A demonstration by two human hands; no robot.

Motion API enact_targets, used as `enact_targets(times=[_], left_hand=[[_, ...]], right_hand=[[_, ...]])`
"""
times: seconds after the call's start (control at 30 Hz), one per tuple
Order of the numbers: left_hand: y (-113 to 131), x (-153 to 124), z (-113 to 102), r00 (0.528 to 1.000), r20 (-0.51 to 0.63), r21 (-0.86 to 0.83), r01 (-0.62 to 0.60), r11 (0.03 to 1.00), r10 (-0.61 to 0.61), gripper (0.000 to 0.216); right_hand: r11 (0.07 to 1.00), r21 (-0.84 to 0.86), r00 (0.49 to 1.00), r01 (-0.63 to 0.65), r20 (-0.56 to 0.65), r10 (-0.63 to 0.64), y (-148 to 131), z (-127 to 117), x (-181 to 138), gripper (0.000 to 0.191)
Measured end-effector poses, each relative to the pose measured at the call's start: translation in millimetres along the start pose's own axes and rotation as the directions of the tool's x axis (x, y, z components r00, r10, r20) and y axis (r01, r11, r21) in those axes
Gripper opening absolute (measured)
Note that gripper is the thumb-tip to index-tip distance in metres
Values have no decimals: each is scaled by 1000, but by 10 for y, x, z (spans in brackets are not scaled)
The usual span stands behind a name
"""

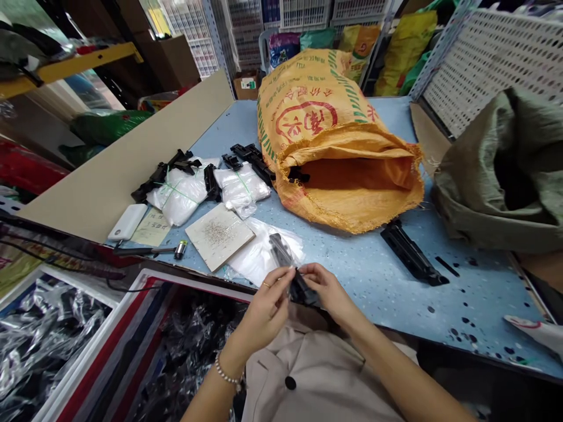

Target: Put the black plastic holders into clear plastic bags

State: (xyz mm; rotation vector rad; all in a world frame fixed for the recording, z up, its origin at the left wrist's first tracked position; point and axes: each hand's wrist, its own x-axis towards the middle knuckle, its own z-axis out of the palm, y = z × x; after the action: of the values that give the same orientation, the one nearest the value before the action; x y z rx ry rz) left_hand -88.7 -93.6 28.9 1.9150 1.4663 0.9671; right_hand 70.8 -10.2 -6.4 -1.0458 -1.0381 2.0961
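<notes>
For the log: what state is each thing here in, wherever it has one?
Orange sack: lying down, mouth open
Olive sack: open
Left bag bundle: tied with green string
Hammer: lying flat
Held black part: seemingly partly bagged
Left hand: pinching
Right hand: pinching

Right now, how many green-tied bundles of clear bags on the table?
2. Left bundle: beside black parts near the beige panel. Right bundle: between that one and the orange sack. Others could be hidden behind the sack.
</notes>
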Motion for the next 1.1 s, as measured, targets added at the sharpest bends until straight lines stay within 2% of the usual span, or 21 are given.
enact_targets(times=[0.07, 0.1, 0.2, 0.27, 0.3, 0.33, 0.37, 0.4, 0.43, 0.47, 0.5, 0.57, 0.63, 0.67, 0.77, 0.87, 0.93, 1.0, 1.1], left_hand=[[42, -16, 19, 999, 38, 19, 4, 1000, -5, 65], [63, -19, 23, 999, 45, 47, -18, 999, 15, 64], [187, -91, -67, 999, 6, 135, -47, 990, 46, 41], [306, -248, -283, 1000, 9, 177, 16, 984, -18, 32], [352, -361, -441, 998, 24, 204, 57, 977, -63, 31], [375, -489, -622, 994, 35, 238, 97, 967, -108, 30], [365, -623, -812, 989, 29, 282, 131, 950, -145, 30], [320, -751, -998, 984, 6, 327, 167, 930, -179, 30], [240, -864, -1163, 974, -2, 363, 213, 907, -228, 29], [131, -951, -1297, 957, -26, 392, 275, 878, -288, 29], [5, -1005, -1390, 935, -63, 419, 343, 841, -350, 30], [-249, -996, -1441, 877, -183, 454, 477, 753, -445, 35], [-420, -828, -1305, 843, -264, 441, 538, 718, -469, 38], [-457, -694, -1173, 847, -265, 416, 531, 738, -460, 37], [-398, -211, -608, 904, -209, 332, 425, 842, -374, 25], [-284, 184, -44, 947, -191, 439, 317, 841, -257, 23], [-287, 322, 170, 961, -157, 490, 275, 828, -226, 16], [-357, 375, 224, 955, -141, 418, 296, 859, -260, 12], [-490, 374, 130, 906, -135, 65, 412, 909, -401, 16]], right_hand=[[967, -213, 988, 142, -25, -151, 19, 60, -29, 18], [941, -280, 981, 188, 0, -195, 29, 95, -59, 17], [927, -292, 964, 237, 191, -186, -13, 172, -200, 22], [928, -300, 940, 219, 319, -119, -144, 118, -316, 29], [911, -350, 939, 219, 328, -100, -237, 33, -371, 31], [871, -435, 953, 229, 284, -109, -342, -98, -419, 32], [806, -541, 969, 240, 180, -168, -449, -275, -456, 33], [716, -658, 963, 232, 53, -264, -552, -491, -478, 34], [611, -768, 916, 193, -82, -392, -642, -732, -482, 34], [493, -862, 834, 118, -184, -520, -714, -982, -466, 35], [360, -933, 759, 20, -220, -612, -765, -1221, -434, 36], [108, -974, 694, -200, -218, -686, -804, -1597, -336, 41], [-82, -940, 709, -333, -192, -678, -779, -1777, -240, 42], [-152, -927, 737, -344, -166, -655, -754, -1795, -208, 41], [-262, -946, 831, -191, -14, -556, -667, -1685, -200, 41], [-240, -970, 847, -37, 97, -523, -593, -1560, -294, 41], [-187, -982, 842, 0, 101, -530, -550, -1539, -383, 37], [-119, -993, 829, -8, 59, -556, -506, -1559, -474, 31], [-14, -990, 817, -140, -107, -567, -448, -1614, -580, 44]])
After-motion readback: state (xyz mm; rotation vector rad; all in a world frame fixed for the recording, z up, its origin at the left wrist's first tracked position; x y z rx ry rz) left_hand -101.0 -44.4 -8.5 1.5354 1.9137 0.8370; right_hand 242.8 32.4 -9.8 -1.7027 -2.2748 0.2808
